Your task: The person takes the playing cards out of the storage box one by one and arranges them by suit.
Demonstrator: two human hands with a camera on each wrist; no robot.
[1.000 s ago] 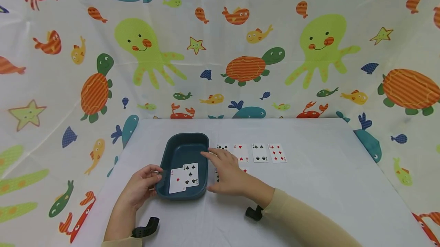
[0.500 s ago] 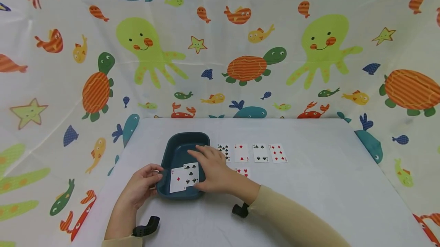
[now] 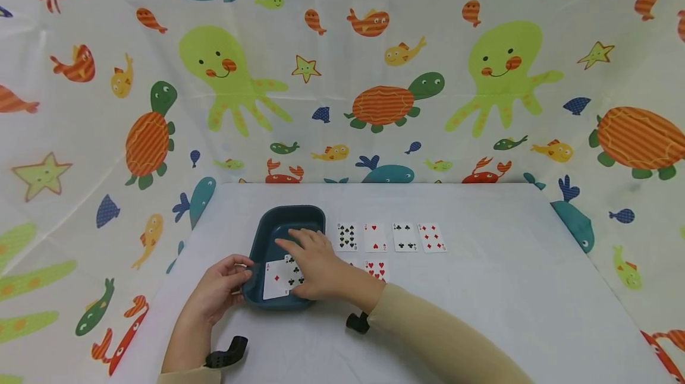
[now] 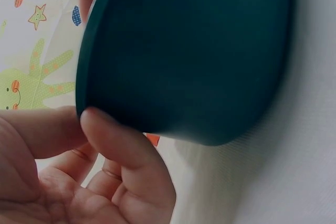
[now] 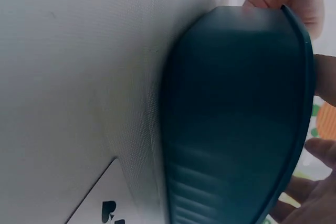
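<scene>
A dark teal plastic tray (image 3: 291,211) rests on the white table, with an ace of diamonds (image 3: 274,282) and a partly covered five of clubs (image 3: 292,270) lying overlapped in its near end. My left hand (image 3: 222,283) pinches the tray's left rim; in the left wrist view, the thumb (image 4: 113,137) presses on its outer wall. Over the right side of the tray is my right hand (image 3: 321,268), fingers apart and slightly bent, with no card seen in it. In the right wrist view that hand (image 5: 317,198) shows beyond the tray's rim.
Right of the tray, a back row holds a spades card (image 3: 346,238), a two of hearts (image 3: 376,238), a four of clubs (image 3: 405,238) and a six of diamonds (image 3: 432,238). In front lies a hearts card (image 3: 376,269), beside a card mostly hidden by my right wrist.
My right hand has moved left, from the tray's right edge to above the tray and its cards. This uncovers the spades card in the back row. The left hand keeps its place.
</scene>
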